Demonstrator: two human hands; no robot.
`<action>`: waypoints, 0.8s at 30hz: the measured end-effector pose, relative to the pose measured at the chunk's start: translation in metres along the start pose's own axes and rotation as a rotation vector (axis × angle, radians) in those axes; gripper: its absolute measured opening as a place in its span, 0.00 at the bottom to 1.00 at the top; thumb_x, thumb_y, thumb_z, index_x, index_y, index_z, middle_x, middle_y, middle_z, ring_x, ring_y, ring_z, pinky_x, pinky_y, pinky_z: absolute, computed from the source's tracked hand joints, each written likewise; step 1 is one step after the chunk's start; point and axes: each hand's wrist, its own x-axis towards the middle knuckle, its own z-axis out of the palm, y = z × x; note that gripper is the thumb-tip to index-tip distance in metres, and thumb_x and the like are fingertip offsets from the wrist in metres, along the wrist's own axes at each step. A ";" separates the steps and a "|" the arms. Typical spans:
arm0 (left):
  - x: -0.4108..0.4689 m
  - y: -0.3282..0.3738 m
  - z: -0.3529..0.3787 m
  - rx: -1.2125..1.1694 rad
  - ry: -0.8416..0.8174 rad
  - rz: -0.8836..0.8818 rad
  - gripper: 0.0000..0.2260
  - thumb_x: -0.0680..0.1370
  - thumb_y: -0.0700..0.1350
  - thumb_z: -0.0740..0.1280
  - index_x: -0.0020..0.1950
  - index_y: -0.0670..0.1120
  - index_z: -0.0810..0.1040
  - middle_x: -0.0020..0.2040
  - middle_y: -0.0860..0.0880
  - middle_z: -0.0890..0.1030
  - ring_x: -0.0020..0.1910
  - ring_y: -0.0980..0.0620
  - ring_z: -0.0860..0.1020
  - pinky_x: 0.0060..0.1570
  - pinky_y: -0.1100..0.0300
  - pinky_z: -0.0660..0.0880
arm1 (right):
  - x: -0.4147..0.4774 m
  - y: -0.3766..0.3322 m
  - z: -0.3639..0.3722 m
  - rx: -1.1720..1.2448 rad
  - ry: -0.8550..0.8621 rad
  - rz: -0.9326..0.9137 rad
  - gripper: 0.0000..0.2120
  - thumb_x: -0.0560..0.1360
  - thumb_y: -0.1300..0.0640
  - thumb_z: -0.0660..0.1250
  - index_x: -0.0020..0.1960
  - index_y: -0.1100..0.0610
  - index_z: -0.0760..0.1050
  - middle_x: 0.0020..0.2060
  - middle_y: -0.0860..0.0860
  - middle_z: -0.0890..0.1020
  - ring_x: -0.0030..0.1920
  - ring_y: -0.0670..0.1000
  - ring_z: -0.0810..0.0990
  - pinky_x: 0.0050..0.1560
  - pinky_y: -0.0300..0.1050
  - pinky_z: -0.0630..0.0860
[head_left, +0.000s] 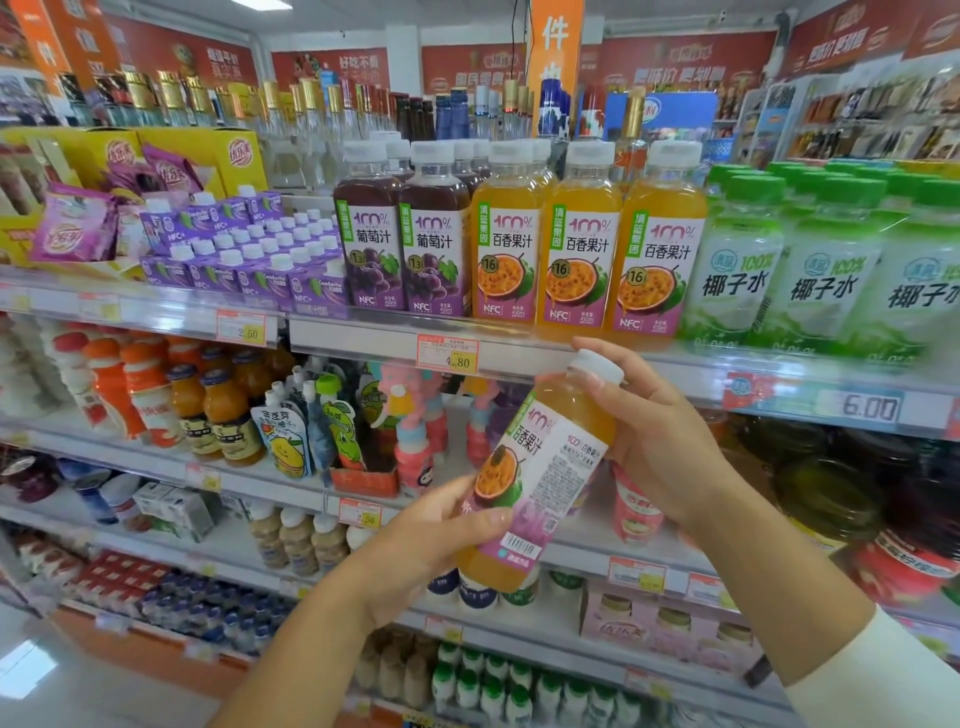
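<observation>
grape juice (405, 239): two dark bottles, upright on the top shelf (363, 332), left of the orange row.

left hand (436, 540): curled round the lower half of the bottle, thumb across the label, fingers behind. It carries the weight from below.

price tag (448, 354): on the shelf rail, reads 4.80, above and left of the held bottle.

bottle (540, 467): orange juice with a white cap (597, 366). Held in the air in front of the shelves, just below the top rail, tilted with the cap up and to the right and the printed side panel facing the camera.

orange row (576, 244): three bottles with the same label, upright, side by side at the shelf front.

right hand (649, 431): grips the bottle's shoulder just under the cap.

coconut water (737, 260): green caps, right of the orange row.

Handling note (judgement): this looks like a label check. Keep the low grip firm and turn the bottle from the neck. Leave the cap alone and keep it off the rail. If the bottle is to be shelved, bring it upright first.
</observation>
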 end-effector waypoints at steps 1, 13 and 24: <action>0.002 0.000 0.000 0.015 -0.021 0.018 0.29 0.68 0.52 0.75 0.68 0.50 0.73 0.63 0.48 0.81 0.60 0.47 0.81 0.56 0.53 0.77 | 0.000 0.000 0.001 0.016 -0.011 -0.005 0.19 0.73 0.55 0.66 0.64 0.48 0.75 0.57 0.57 0.83 0.52 0.56 0.82 0.45 0.48 0.79; 0.005 0.000 0.020 0.271 0.054 0.158 0.36 0.69 0.53 0.75 0.71 0.64 0.60 0.61 0.68 0.77 0.60 0.66 0.77 0.58 0.65 0.76 | 0.005 -0.006 -0.009 -0.140 0.077 0.042 0.14 0.78 0.58 0.65 0.62 0.47 0.78 0.52 0.60 0.84 0.49 0.58 0.84 0.47 0.56 0.81; 0.025 0.052 0.031 0.351 0.106 0.329 0.35 0.66 0.50 0.77 0.68 0.64 0.63 0.53 0.73 0.78 0.53 0.69 0.79 0.47 0.73 0.74 | 0.013 -0.091 -0.009 -0.439 -0.001 -0.141 0.13 0.72 0.58 0.71 0.56 0.48 0.80 0.49 0.57 0.85 0.42 0.51 0.85 0.34 0.44 0.80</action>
